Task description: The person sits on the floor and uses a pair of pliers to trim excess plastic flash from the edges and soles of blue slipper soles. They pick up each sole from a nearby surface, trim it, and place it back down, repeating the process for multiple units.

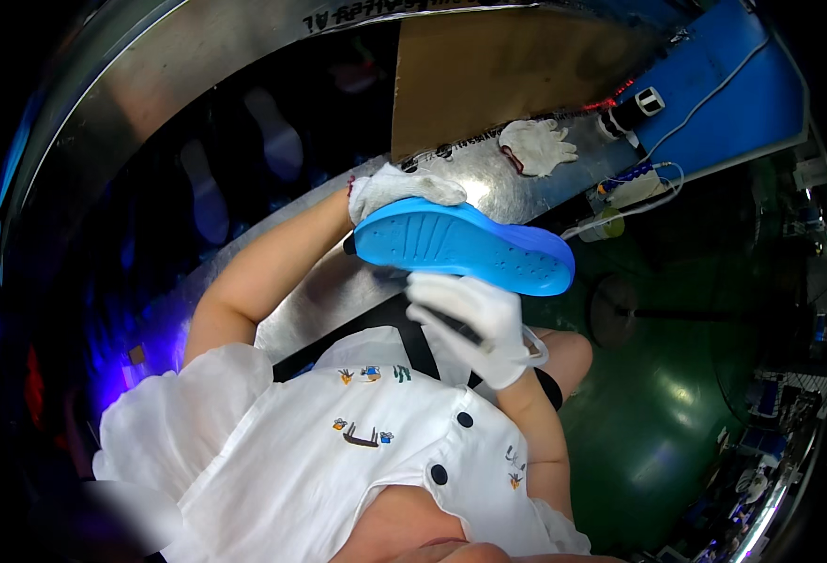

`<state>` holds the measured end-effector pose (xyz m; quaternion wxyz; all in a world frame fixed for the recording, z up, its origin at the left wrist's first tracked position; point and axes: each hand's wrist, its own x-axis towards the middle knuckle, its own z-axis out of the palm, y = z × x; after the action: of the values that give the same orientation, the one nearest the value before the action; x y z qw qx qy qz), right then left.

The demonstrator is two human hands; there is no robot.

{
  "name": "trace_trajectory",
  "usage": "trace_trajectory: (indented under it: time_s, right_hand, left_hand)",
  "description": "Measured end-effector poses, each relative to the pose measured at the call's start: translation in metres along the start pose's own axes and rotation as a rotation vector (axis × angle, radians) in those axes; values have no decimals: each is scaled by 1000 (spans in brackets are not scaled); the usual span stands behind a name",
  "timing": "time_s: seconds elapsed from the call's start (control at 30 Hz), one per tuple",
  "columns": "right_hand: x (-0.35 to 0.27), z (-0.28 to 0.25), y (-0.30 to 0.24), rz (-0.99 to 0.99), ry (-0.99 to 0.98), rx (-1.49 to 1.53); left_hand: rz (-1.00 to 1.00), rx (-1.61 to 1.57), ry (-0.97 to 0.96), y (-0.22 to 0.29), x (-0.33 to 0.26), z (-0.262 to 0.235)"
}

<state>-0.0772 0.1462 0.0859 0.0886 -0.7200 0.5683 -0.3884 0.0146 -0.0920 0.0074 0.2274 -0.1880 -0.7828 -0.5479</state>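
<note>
Gloved hands, left (396,190) and right (474,319), both grip a blue insole (465,247), fingertips partly hidden.

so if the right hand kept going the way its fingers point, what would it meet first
Most likely the blue shoe sole. The gloved right hand sits just below it, fingers reaching up and left toward its underside near the heel end, where the left hand grips it. Depth is unclear, so contact may already exist.

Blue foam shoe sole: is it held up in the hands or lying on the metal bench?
Held up: the blue foam shoe sole is gripped by both white-gloved hands, clear of the bench.
</note>
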Motion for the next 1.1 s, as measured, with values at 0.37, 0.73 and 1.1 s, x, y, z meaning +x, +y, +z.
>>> trace_trajectory:
  time_s: [0.37,0.73,1.1]
  right_hand:
    - [-9,-13,11,-62,154,-106]
    - [-12,-25,-12,-176,19,-361]
    - [-1,-49,8,-75,171,-281]
  left_hand:
    - [-823,-387,-101,48,29,-7]
    - [-793,-232,95,56,34,-21]
    - [-1026,-363,343,66,17,-39]
